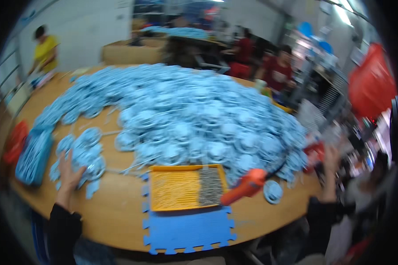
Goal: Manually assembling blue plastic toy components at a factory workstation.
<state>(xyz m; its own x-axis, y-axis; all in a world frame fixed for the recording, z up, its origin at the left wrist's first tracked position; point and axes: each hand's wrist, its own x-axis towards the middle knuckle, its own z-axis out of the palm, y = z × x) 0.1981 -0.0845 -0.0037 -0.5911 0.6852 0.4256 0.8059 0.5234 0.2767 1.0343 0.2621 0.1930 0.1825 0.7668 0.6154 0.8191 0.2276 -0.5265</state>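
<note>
My left hand (69,173) is over the left side of the table with its thumb and fingers apart. It is at a small heap of light-blue round plastic parts (92,161), and I see nothing held in it. Off the table's right edge, my right hand (332,157) is raised and smeared by motion, so its fingers do not show clearly. A large pile of the same blue parts (185,106) spreads across the table. One loose blue round part (273,192) lies near the right front, beside an orange hand tool (245,186) with a dark end.
A yellow tray (172,209) of thin pale and grey pieces rests on a blue foam mat (188,232). At the left stands a blue box (40,161) of strips, by a red bag (17,141). Another red bag (371,84) hangs right. Several people sit or stand beyond the table.
</note>
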